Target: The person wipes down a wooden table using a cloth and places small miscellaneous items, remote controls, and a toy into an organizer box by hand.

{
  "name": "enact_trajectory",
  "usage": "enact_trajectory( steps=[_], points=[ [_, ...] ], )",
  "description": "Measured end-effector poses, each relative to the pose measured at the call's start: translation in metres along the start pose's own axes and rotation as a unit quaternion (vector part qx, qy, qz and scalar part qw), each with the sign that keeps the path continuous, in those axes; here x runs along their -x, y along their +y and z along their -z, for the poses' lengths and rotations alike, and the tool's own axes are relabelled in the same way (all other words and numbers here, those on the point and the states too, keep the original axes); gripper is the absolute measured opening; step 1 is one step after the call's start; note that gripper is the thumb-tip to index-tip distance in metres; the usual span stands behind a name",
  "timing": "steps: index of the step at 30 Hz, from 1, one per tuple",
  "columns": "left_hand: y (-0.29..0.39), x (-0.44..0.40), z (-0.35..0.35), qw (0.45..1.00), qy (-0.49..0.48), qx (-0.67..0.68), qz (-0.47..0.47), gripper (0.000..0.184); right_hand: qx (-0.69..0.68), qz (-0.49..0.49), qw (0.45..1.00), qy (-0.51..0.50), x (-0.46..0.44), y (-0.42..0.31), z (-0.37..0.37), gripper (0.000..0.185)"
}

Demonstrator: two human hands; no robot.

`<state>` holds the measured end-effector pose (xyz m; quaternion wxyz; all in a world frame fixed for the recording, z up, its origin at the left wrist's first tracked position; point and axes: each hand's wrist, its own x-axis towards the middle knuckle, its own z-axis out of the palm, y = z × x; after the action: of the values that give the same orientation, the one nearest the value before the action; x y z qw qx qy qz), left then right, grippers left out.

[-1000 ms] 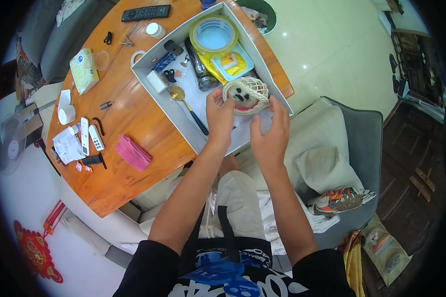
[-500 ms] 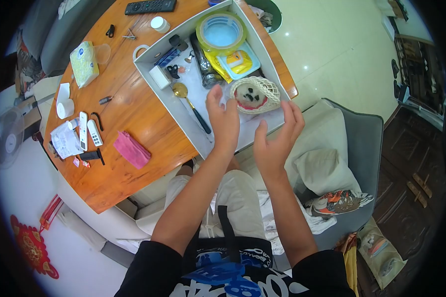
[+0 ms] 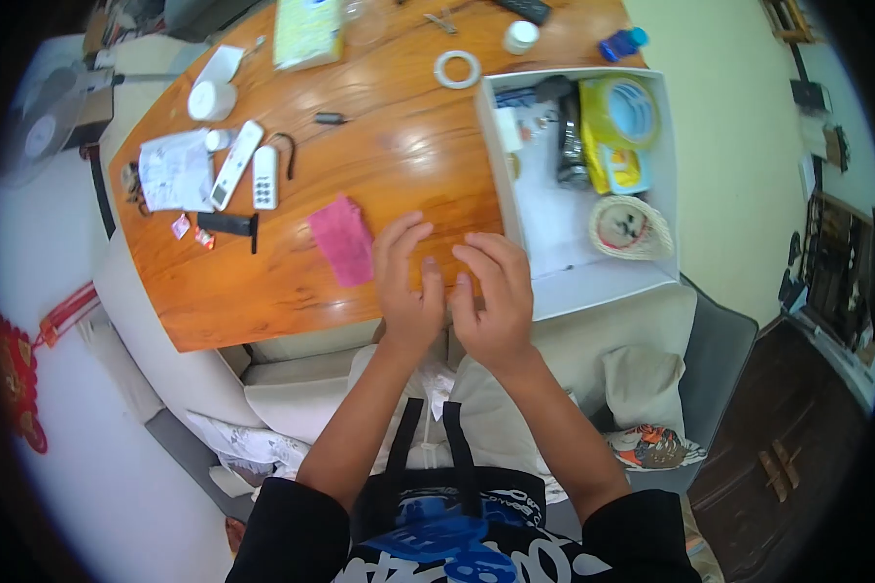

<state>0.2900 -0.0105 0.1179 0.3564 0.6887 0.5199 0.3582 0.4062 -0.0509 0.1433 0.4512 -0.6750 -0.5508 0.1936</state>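
My left hand point(image 3: 410, 287) is over the table's front edge, fingers apart and holding nothing, just right of a pink cloth point(image 3: 342, 240). Beside it, my right hand point(image 3: 494, 296) is also empty with its fingers parted, left of a white open box point(image 3: 593, 296). Inside the box, a woven basket point(image 3: 632, 228) with a small animal face lies at the right front. Behind it are a roll of yellow-green tape point(image 3: 624, 112), a yellow packet point(image 3: 593, 146), a blue-and-white container point(image 3: 628, 173) and a dark cylindrical item point(image 3: 571, 146).
On the wooden table point(image 3: 408, 146) are two white remotes point(image 3: 236, 165), a paper roll point(image 3: 211, 100), a white ring point(image 3: 457, 69), a tissue pack point(image 3: 307, 34), a white bottle point(image 3: 520, 37) and a blue bottle point(image 3: 622, 44). A sofa point(image 3: 642, 321) borders the table's front.
Both hands have moved away from the woven basket and out of the box, towards the table's front edge. The view has turned, so the box appears farther right. The gold spoon is mostly out of sight.
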Motion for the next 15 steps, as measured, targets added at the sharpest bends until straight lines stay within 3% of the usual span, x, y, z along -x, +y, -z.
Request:
enact_trajectory(
  steps=[7,10,15],
  points=[
    [-0.122,0.027,0.107,0.988,-0.013,-0.153,0.025,0.048,0.041,-0.014,0.987,-0.154,0.006,-0.040,-0.115,0.049],
    [-0.165,0.039,0.152,0.972,-0.045,-0.228,0.043,0.056,0.183,0.020,0.953,-0.241,0.019,-0.032,-0.175,0.061],
    [-0.224,0.062,0.208,0.948,-0.100,-0.288,0.091,0.064,0.264,0.057,0.914,-0.303,0.038,-0.008,-0.241,0.068]
  ],
)
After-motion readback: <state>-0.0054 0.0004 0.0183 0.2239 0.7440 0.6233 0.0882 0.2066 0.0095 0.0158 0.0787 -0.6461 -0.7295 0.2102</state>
